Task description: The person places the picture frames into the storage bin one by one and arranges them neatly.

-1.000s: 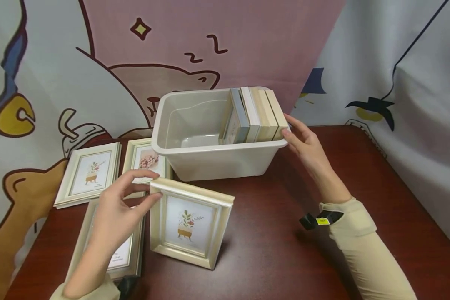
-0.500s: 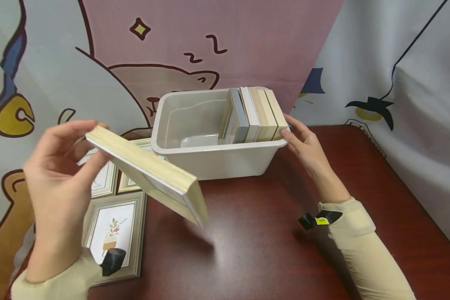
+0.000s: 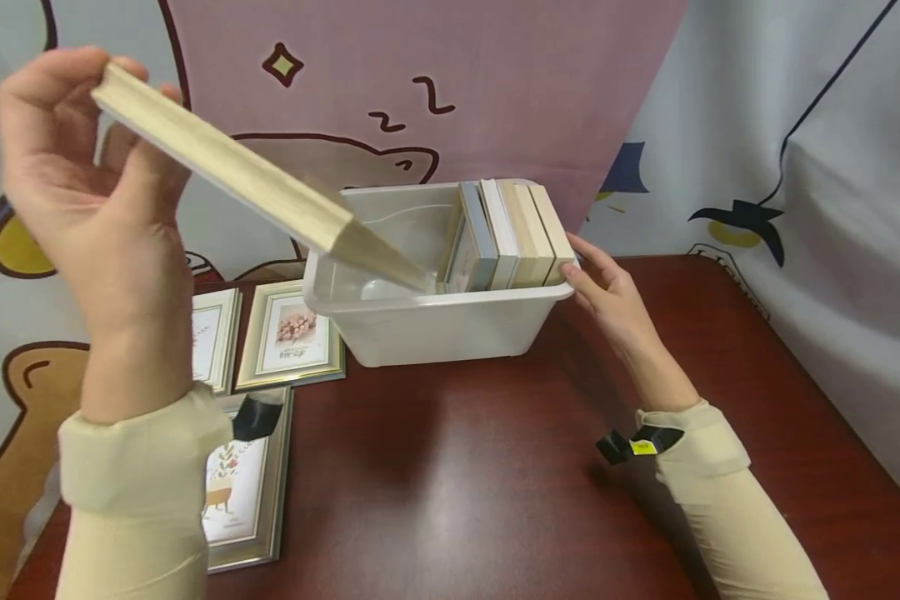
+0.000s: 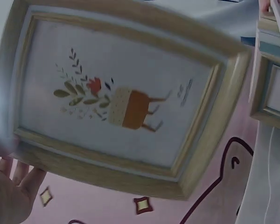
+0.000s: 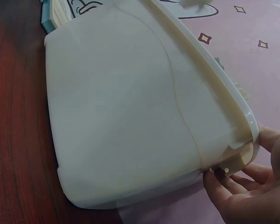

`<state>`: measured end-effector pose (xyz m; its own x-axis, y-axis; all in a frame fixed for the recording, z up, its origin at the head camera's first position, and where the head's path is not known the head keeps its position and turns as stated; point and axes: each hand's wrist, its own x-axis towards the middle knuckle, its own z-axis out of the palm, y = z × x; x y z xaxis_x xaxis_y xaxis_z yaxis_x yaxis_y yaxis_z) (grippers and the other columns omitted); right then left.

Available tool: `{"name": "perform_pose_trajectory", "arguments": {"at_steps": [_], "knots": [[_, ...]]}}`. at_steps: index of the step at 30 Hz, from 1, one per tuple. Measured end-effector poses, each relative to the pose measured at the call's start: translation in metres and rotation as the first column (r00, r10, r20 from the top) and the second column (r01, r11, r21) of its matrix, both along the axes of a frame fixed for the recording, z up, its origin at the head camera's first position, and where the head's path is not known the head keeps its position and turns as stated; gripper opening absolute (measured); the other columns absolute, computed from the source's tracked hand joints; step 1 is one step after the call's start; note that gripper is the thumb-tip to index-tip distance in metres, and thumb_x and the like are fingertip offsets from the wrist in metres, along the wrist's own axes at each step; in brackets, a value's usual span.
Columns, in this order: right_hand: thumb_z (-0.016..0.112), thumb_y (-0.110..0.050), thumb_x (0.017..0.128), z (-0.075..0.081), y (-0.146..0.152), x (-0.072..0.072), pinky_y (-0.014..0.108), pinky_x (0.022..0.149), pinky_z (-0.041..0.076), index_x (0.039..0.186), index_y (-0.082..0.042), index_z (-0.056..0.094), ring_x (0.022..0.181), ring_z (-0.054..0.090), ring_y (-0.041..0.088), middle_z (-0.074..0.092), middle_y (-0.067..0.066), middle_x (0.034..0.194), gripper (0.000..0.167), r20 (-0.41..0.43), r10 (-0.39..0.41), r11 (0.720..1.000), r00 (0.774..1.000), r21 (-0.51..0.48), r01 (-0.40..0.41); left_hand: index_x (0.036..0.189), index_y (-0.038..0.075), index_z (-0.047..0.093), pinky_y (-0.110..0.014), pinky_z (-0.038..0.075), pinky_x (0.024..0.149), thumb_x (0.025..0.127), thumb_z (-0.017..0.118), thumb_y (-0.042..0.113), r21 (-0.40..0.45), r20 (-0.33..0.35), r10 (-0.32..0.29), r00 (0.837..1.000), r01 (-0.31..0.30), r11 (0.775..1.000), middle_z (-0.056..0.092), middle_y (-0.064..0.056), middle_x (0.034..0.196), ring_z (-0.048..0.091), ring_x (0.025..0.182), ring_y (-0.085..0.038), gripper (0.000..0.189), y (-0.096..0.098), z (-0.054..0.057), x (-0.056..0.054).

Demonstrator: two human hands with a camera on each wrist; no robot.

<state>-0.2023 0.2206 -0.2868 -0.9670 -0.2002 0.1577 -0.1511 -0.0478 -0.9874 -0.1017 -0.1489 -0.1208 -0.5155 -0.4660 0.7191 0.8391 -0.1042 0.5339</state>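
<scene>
Head view | right hand (image 3: pixel 609 292) gripped tub (image 3: pixel 435 329) | left hand (image 3: pixel 90 179) pinched frame (image 3: pixel 225 160) at corner | frame seemed stiff, light, best held edgewise

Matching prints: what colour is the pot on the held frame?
The pot is cream and orange, clearest in the left wrist view.

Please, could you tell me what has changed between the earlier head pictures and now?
The left hand has moved up and leftward, raising the held picture frame from in front of the bin. The frame now slopes down rightward, its lower end overlapping the bin's opening in the head view. Nothing was let go. The right hand stayed at the bin's right end; bin and upright frames stayed put.
</scene>
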Motion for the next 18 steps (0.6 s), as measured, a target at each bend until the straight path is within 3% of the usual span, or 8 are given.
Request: {"name": "perform_pose_trajectory", "arguments": {"at_steps": [2,5,9,13,18], "knots": [[0.057,-0.022,0.101,-0.001,0.0,0.0,0.009,0.095,0.05,0.155,-0.011,0.035,0.121,0.052,0.004,0.033,0.017,0.158,0.059,-0.002,-0.001,1.0,1.0,-0.004,0.001,0.109,-0.002,0.062,-0.035,0.061,0.088,0.08,0.076,-0.008,-0.014,-0.012,-0.011,1.0,0.011,1.0,0.062,-0.02,0.108,0.068,0.09,-0.03,0.033,0.008,0.002,-0.013],[0.056,-0.022,0.101,-0.001,0.001,0.001,0.009,0.095,0.051,0.155,-0.011,0.035,0.12,0.052,0.003,0.034,0.017,0.157,0.059,-0.003,0.0,1.0,1.0,-0.007,0.0,0.106,0.001,0.063,-0.03,0.06,0.081,0.083,0.068,-0.015,-0.044,0.0,-0.015,1.0,0.015,0.999,0.065,-0.016,0.104,0.067,0.087,-0.027,0.028,0.02,-0.001,-0.033],[0.057,-0.023,0.101,-0.001,0.0,0.0,0.009,0.095,0.05,0.155,-0.012,0.036,0.121,0.052,0.003,0.032,0.015,0.159,0.059,-0.004,-0.002,1.0,1.0,0.005,0.002,0.104,0.003,0.064,-0.025,0.057,0.076,0.084,0.059,-0.021,-0.034,0.096,-0.056,0.994,0.059,0.998,0.067,-0.01,0.102,0.067,0.086,-0.022,0.031,0.031,-0.009,-0.057],[0.058,-0.023,0.101,0.0,0.0,0.0,0.007,0.094,0.05,0.155,-0.012,0.036,0.123,0.051,0.004,0.031,0.014,0.16,0.06,-0.004,-0.006,1.0,1.0,0.014,0.006,0.103,0.004,0.065,-0.024,0.058,0.082,0.085,0.056,-0.022,-0.019,0.211,-0.097,0.973,0.104,0.994,0.067,-0.006,0.101,0.067,0.09,-0.02,0.033,0.037,-0.025,-0.081],[0.057,-0.023,0.101,-0.001,0.0,-0.001,0.008,0.094,0.05,0.155,-0.011,0.036,0.121,0.052,0.003,0.032,0.015,0.159,0.059,-0.008,-0.009,1.0,1.0,0.01,0.009,0.106,0.006,0.066,-0.024,0.057,0.089,0.088,0.057,-0.019,-0.117,0.33,-0.065,0.942,0.109,0.987,0.069,-0.003,0.103,0.067,0.096,-0.016,0.031,0.046,-0.051,-0.11]]}}
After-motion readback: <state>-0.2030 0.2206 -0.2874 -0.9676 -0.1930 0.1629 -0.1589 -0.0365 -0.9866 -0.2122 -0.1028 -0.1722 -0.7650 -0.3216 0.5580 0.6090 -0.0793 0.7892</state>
